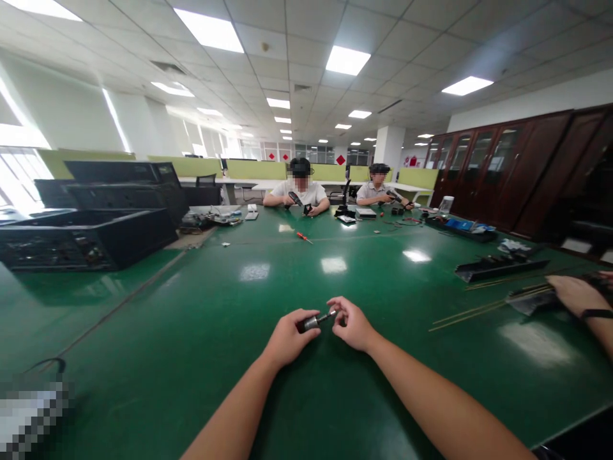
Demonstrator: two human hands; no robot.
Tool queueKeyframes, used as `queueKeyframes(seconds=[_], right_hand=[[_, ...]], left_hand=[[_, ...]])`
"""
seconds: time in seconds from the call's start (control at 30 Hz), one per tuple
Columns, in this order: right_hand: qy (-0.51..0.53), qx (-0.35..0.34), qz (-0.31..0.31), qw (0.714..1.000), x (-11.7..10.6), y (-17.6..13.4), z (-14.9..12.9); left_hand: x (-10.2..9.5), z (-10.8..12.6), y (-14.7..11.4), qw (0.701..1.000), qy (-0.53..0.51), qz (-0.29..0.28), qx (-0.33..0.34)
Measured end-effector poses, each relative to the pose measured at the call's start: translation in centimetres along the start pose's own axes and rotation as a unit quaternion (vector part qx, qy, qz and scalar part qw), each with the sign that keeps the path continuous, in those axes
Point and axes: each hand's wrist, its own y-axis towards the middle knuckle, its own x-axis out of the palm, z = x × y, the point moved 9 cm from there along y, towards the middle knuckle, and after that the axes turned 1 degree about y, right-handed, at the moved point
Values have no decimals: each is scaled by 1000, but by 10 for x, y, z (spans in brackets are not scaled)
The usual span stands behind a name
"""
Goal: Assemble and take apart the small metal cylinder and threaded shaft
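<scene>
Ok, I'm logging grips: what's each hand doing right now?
Left hand: closed, holding a silver-and-black metallic cylinder by its thick end.
Right hand: partly curled at the thin tip; grip cannot be told.

From here I see an open black computer case (108,248) on the green table (201,306) to the left, an orange-handled screwdriver (302,237) lying farther across, and dark wooden cabinets (520,169) along the right-hand wall.

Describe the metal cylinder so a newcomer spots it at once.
Find the large green table and look over its near middle, where the wearer's two hands come close together. The left hand grips the metal cylinder, its thin shaft pointing toward the right hand. Unlike the red-handled screwdriver lying farther back, it is stubby, silvery and held.
</scene>
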Motion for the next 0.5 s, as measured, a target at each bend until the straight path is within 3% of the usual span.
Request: queueKeyframes(seconds=[0.17, 0.37, 0.5], right_hand=[[-44, 0, -3, 999, 3, -1, -1], [-3, 19, 12, 1000, -2, -2, -3], [15, 34, -62, 997, 6, -6, -6]], left_hand=[[-1, -11, -1, 999, -29, 20, -11], [3, -10, 0, 999, -48, 1, -11], [4, -10, 0, 999, -47, -12, -25]])
